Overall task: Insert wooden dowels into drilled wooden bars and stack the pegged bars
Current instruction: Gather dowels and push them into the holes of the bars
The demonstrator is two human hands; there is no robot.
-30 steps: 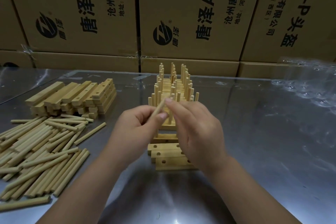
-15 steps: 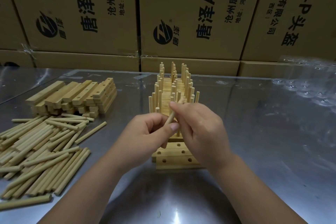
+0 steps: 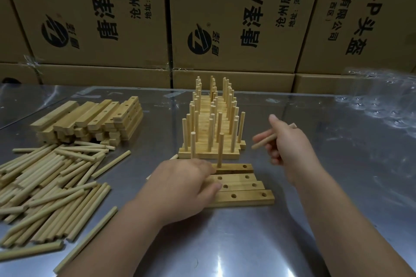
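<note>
Several drilled bars (image 3: 245, 198) lie side by side on the metal table. The farthest bar (image 3: 238, 167) has two dowels (image 3: 220, 150) standing in it, and its right hole is empty. My left hand (image 3: 184, 184) rests on the left ends of these bars; dowel tips (image 3: 173, 157) stick out from under it, apparently held in the palm. Out to the right, above the table, my right hand (image 3: 288, 148) pinches a dowel (image 3: 262, 142). Just behind the bars stands the stack of pegged bars (image 3: 209, 154).
A heap of loose dowels (image 3: 45, 182) covers the table's left side, with a stack of unpegged drilled bars (image 3: 90, 121) behind it. Cardboard boxes (image 3: 225, 18) wall off the back edge. Crumpled clear plastic (image 3: 382, 101) lies at the back right.
My hands have parted. The left hand dropped onto the bars, and the right hand swung right with a dowel. The far bar now shows two upright dowels.
</note>
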